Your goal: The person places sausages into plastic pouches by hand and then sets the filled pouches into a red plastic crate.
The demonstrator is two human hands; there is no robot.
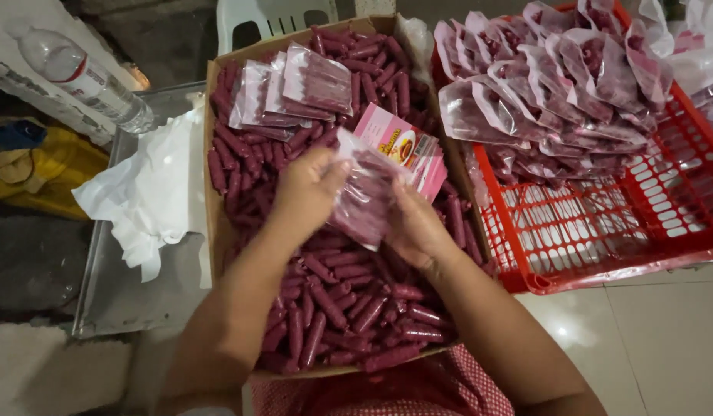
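With left hand (306, 192) and right hand (414, 227) clamped on the clear sausage pouch (368, 196), keep its pink header card (403, 146) upright over the cardboard box (211, 231).

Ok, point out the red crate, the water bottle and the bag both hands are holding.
red crate (580, 250): head view, on its bare slotted floor.
water bottle (87, 81): head view, on its clear body.
bag (366, 202): head view, on the clear plastic between the hands.

Glossy pale tiled floor (649, 347) with a light glare, white plastic chair (272, 17) behind.
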